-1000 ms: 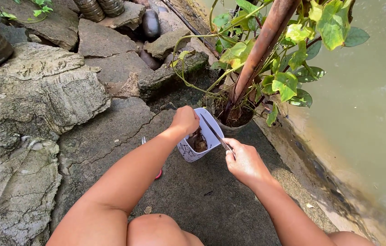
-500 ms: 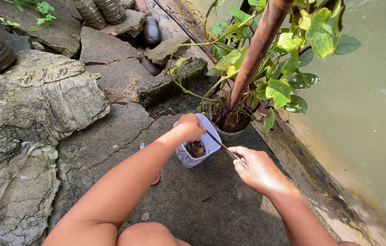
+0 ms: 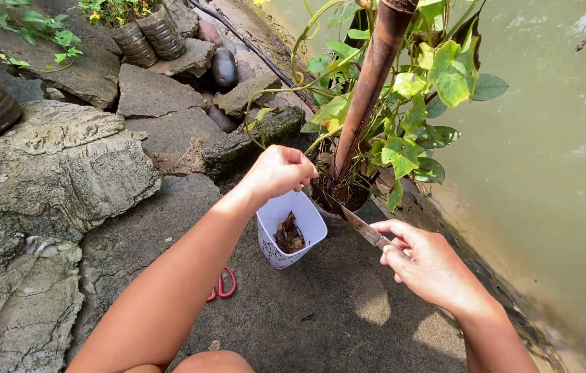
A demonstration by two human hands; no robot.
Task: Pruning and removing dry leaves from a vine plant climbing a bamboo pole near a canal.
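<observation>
My left hand (image 3: pixel 278 170) is curled into a fist just above the far rim of a white plastic container (image 3: pixel 269 243). Nothing shows between its fingers. The container stands on the concrete with brown plant matter (image 3: pixel 289 235) inside. My right hand (image 3: pixel 431 266) grips a knife (image 3: pixel 355 221) by the handle. The blade points up-left, with its tip at the edge of a soil-filled plant pot (image 3: pixel 356 198) beside the container. A rusty pole (image 3: pixel 370 83) rises from that pot, wrapped in green leafy vines (image 3: pixel 403 148).
Red-handled scissors (image 3: pixel 222 284) lie on the concrete left of the container, partly behind my left forearm. Large rough rocks (image 3: pixel 51 173) fill the left side. Dark bottle planters (image 3: pixel 148 31) stand at the top. Murky green water (image 3: pixel 555 138) borders the ledge on the right.
My left hand has lifted off the container rim and moved up toward the pot. The knife blade has left the container and now points at the pot. The view has tilted up.
</observation>
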